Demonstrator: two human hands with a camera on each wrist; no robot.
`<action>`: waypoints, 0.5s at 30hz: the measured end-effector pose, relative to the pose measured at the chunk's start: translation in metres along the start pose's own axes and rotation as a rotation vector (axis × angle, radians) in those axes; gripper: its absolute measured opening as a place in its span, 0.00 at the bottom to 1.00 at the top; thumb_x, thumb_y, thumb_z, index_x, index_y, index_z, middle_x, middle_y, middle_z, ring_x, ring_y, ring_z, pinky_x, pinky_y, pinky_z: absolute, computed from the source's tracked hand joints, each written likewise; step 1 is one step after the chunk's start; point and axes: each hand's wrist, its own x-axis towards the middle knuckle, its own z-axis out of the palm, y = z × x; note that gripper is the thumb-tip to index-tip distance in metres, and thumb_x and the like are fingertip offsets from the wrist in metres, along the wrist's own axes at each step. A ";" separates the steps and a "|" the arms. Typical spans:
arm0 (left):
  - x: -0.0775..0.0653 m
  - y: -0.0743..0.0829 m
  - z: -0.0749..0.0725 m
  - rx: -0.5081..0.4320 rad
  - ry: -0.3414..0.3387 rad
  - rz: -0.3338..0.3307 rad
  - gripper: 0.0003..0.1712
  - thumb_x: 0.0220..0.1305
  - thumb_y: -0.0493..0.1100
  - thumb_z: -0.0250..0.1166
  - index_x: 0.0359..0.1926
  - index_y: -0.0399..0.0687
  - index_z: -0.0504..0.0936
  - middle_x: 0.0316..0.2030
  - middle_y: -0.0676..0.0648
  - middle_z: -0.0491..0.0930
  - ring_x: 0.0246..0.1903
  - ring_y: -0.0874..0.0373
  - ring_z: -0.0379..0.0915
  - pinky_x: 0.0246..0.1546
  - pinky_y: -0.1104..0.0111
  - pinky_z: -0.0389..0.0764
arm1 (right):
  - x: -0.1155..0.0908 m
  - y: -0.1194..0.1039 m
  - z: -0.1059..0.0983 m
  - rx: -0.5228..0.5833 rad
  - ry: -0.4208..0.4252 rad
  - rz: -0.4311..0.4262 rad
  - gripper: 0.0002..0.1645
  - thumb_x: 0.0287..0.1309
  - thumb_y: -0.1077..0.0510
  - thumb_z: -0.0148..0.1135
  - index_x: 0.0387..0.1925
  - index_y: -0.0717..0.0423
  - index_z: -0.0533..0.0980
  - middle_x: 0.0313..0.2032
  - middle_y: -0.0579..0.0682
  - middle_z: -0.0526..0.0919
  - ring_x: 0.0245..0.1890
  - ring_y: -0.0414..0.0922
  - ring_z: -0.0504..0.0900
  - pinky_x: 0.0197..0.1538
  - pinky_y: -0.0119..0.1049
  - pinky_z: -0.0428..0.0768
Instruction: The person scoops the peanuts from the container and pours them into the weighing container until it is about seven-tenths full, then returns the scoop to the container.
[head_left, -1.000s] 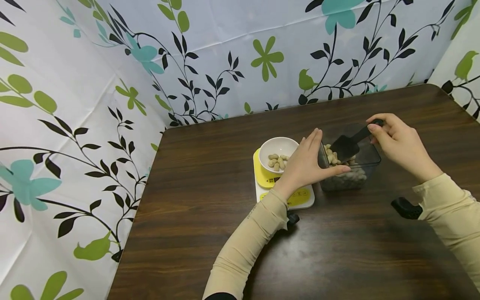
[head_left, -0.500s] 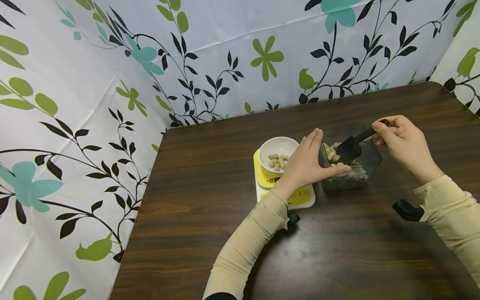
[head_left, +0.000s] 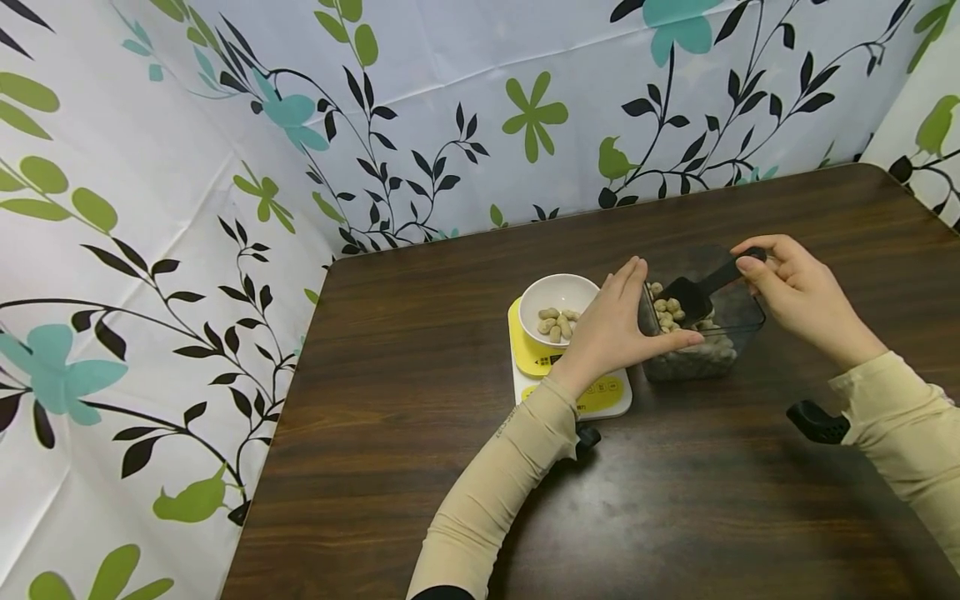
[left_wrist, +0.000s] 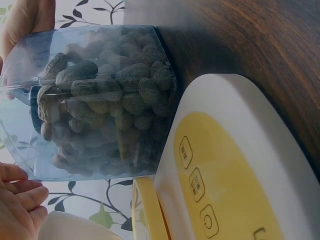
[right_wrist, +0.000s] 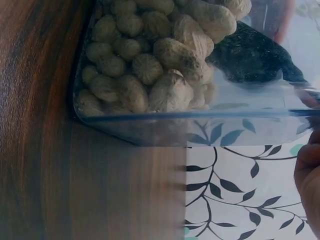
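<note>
In the head view, the right hand (head_left: 806,300) pinches the scoop (head_left: 692,297) among peanuts (head_left: 667,312) in the bin (head_left: 742,321); the left hand (head_left: 611,327), fingers straight and spread, touches the bin. More peanuts sit in the bowl (head_left: 531,329) on the scale (head_left: 527,360). At the left wrist, peanuts crowd the bin's clear wall. At the right wrist, the scoop meets them: filling seems underway, and a level lift looks called for.

You have a dark wood-grain bench (head_left: 375,375), far right corner rounded; behind it and to its left you see white printed cloth (head_left: 457,42), faintly creased, more at far right; on the cloth you can note black leafy branches (head_left: 111,341), lime-green birds (head_left: 191,498), green flowers (head_left: 532,117) and teal blossoms (head_left: 56,373)
</note>
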 end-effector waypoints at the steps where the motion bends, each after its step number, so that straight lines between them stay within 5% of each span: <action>1: 0.000 0.000 0.000 -0.001 0.000 -0.001 0.62 0.48 0.77 0.58 0.73 0.52 0.41 0.74 0.51 0.43 0.73 0.61 0.40 0.72 0.71 0.45 | 0.000 0.000 0.000 -0.001 -0.004 0.016 0.13 0.68 0.50 0.47 0.51 0.47 0.68 0.13 0.44 0.67 0.10 0.40 0.59 0.19 0.35 0.59; 5: 0.000 0.000 0.002 0.004 -0.003 -0.009 0.62 0.47 0.77 0.57 0.73 0.52 0.41 0.74 0.52 0.42 0.73 0.61 0.40 0.72 0.71 0.44 | 0.001 0.001 0.001 0.015 -0.015 0.093 0.11 0.68 0.45 0.46 0.48 0.40 0.67 0.09 0.39 0.61 0.09 0.39 0.56 0.18 0.39 0.55; 12: 0.000 0.000 0.002 0.009 -0.004 -0.003 0.62 0.48 0.77 0.57 0.73 0.51 0.43 0.74 0.52 0.42 0.73 0.62 0.39 0.72 0.73 0.42 | 0.002 0.004 0.005 0.146 0.009 0.145 0.07 0.67 0.46 0.48 0.44 0.36 0.68 0.21 0.26 0.77 0.19 0.34 0.65 0.22 0.33 0.59; 15: 0.001 -0.001 0.002 0.011 -0.003 0.000 0.62 0.48 0.77 0.57 0.73 0.50 0.43 0.74 0.52 0.42 0.73 0.63 0.38 0.71 0.74 0.41 | 0.002 0.005 0.005 0.174 0.006 0.133 0.05 0.67 0.48 0.48 0.44 0.34 0.67 0.18 0.29 0.74 0.15 0.36 0.61 0.21 0.35 0.57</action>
